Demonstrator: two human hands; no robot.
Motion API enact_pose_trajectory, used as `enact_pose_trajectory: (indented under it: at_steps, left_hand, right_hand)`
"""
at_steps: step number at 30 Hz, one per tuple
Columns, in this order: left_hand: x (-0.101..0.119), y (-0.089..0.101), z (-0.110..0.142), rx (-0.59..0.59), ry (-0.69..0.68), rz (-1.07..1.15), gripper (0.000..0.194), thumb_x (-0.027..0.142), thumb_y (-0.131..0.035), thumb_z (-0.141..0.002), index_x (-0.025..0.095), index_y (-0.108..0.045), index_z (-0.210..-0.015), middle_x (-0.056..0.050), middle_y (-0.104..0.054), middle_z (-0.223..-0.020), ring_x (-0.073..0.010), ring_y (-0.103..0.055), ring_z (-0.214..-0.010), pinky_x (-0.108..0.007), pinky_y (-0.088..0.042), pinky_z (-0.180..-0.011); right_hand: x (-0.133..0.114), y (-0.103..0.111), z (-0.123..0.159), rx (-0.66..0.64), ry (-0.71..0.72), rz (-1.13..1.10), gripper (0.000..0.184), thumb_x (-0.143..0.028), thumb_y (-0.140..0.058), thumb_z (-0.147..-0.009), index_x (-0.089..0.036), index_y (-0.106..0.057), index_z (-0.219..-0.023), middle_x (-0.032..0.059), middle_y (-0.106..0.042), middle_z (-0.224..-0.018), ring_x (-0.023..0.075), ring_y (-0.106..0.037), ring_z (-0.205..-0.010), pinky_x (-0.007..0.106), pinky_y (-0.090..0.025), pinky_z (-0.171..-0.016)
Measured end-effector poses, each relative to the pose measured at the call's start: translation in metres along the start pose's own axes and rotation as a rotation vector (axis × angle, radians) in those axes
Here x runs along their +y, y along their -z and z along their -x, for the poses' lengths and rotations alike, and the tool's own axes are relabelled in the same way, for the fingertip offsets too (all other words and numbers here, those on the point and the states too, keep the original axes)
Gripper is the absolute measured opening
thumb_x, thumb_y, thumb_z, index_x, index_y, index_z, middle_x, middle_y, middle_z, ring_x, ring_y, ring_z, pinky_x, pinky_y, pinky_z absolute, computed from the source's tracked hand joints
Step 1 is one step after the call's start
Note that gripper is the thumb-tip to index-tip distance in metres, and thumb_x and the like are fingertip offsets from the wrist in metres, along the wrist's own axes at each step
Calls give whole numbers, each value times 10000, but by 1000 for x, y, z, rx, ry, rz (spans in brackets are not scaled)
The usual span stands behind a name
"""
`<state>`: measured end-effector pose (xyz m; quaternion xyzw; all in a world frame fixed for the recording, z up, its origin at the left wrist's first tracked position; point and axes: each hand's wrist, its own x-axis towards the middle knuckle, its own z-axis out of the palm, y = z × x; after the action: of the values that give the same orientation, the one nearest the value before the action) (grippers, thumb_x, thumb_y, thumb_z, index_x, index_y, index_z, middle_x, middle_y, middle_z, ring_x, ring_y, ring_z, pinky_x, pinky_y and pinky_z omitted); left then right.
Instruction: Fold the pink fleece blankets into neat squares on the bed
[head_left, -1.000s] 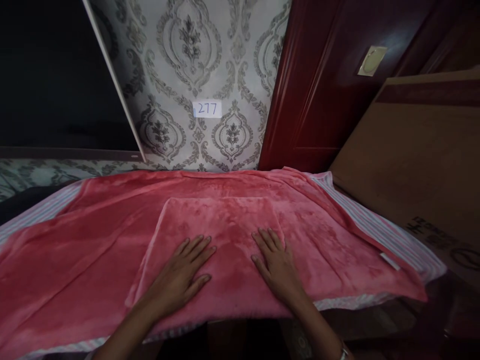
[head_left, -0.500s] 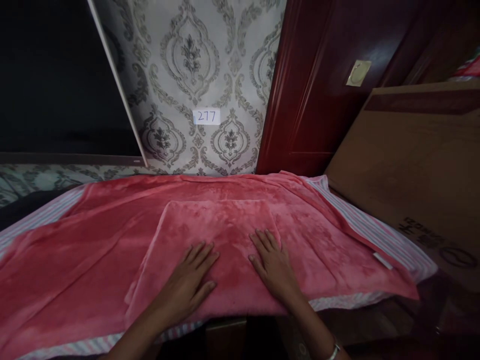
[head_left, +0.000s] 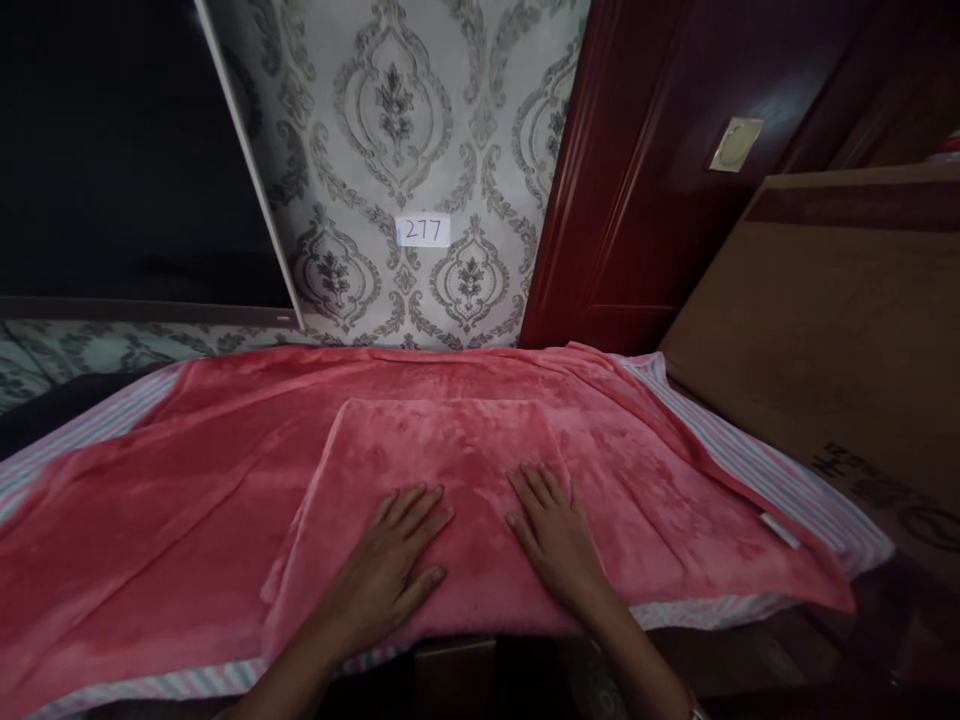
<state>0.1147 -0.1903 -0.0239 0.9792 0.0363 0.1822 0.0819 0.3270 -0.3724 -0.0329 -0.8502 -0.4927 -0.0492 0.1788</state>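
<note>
A folded pink plush piece (head_left: 450,440), roughly rectangular, lies in the middle of a larger pink plush blanket (head_left: 187,480). My left hand (head_left: 390,555) rests flat on its left half, fingers stretched out. On the right side of the folded piece, my right hand (head_left: 555,535) also lies palm down with spread fingers, near the fold's right edge. Neither hand grips anything. Beneath the blanket, a striped cloth (head_left: 720,430) shows at the right, left and front edges. A small white tag (head_left: 780,530) sticks out on the right side.
A large cardboard box (head_left: 825,300) stands at the right, against a dark red door (head_left: 637,180). A black screen (head_left: 135,160) is at the upper left. A paper label reading 277 (head_left: 423,230) is stuck on the patterned wallpaper (head_left: 480,150).
The view has shifted slightly, so everything appears a little further right. Both hands stay flat on the folded plush piece, with no clear movement over it.
</note>
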Motion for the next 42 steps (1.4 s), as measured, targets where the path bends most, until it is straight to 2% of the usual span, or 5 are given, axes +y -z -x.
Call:
enact_pose_trajectory:
  at_steps: [8, 15, 31, 35, 42]
  left_hand:
    - [1, -1, 0, -13, 7, -40, 602, 455, -489, -1002, 318, -350, -1571, -51, -395, -1621, -289, -380, -1483, -570, -336, -1208]
    - [3, -4, 2, 25, -2, -59, 623, 443, -500, -999, 316, -325, -1584, -48, -381, -1630, -276, -366, -1489, -536, -296, -1231]
    - [6, -1, 0, 87, -20, -159, 583, 407, -503, -998, 291, -382, -1557, -50, -430, -1603, -259, -409, -1461, -513, -338, -1205]
    - [13, -6, 2, 119, -7, -170, 575, 416, -505, -997, 283, -403, -1548, -59, -447, -1591, -265, -414, -1455, -512, -339, -1199]
    - [32, -10, 1, 130, -74, -221, 674, 475, -514, -990, 284, -290, -1597, -66, -411, -1613, -263, -392, -1462, -502, -311, -1210]
  right_hand:
    - [-18, -7, 12, -38, 162, -74, 577, -399, -452, -1006, -254, -411, -1562, 53, -291, -1655, 254, -259, -1530, 489, -288, -1223]
    - [-28, -12, 11, -34, 127, 19, 606, -381, -466, -1001, -262, -361, -1586, 43, -246, -1671, 267, -224, -1541, 503, -239, -1239]
    - [-28, -14, 12, 21, 145, 45, 607, -328, -458, -992, -250, -357, -1586, 41, -269, -1664, 252, -236, -1537, 501, -272, -1215]
    - [-28, -16, 13, 63, 153, 34, 612, -322, -471, -985, -255, -362, -1584, 47, -291, -1657, 252, -245, -1533, 492, -274, -1211]
    - [-28, -17, 13, 84, 161, 25, 619, -292, -498, -965, -243, -385, -1572, 51, -310, -1651, 250, -268, -1523, 471, -282, -1203]
